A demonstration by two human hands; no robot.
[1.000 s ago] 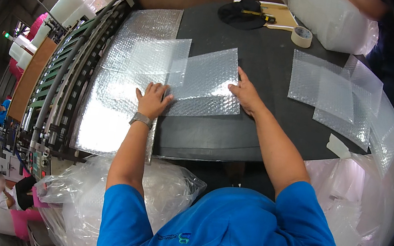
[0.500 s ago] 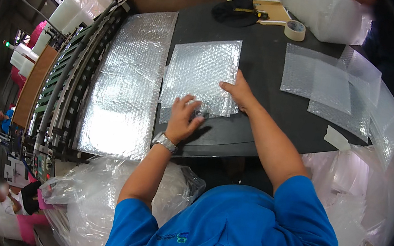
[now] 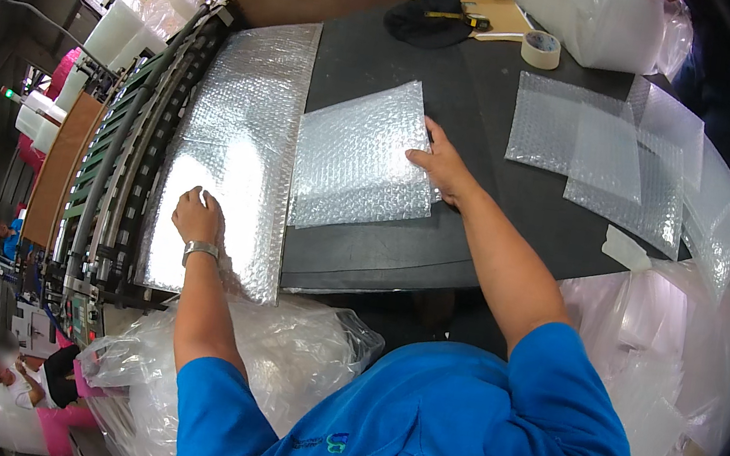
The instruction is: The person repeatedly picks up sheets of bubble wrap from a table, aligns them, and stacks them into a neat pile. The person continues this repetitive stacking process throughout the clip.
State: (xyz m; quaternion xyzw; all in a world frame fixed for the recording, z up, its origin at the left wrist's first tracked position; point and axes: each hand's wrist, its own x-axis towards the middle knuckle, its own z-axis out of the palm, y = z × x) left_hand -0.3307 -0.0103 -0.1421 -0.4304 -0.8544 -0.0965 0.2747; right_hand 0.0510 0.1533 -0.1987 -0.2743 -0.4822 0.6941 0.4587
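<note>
Bubble-wrap sheets [image 3: 360, 158], clear, bumpy and near-square, sit at frame centre, upper edge slanting up rightward, right edge pinched by the right hand [image 3: 442, 166]. Apart from it, centre-left, the left hand [image 3: 198, 219] half curls over a shiny bubble-wrap strip [image 3: 259, 89], long axis running up the frame; whether it grips, I cannot tell.

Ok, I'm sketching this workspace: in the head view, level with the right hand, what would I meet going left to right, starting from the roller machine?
Roller machine, long bubble sheet, held bubble wrap, right hand, loose sheets.
</note>
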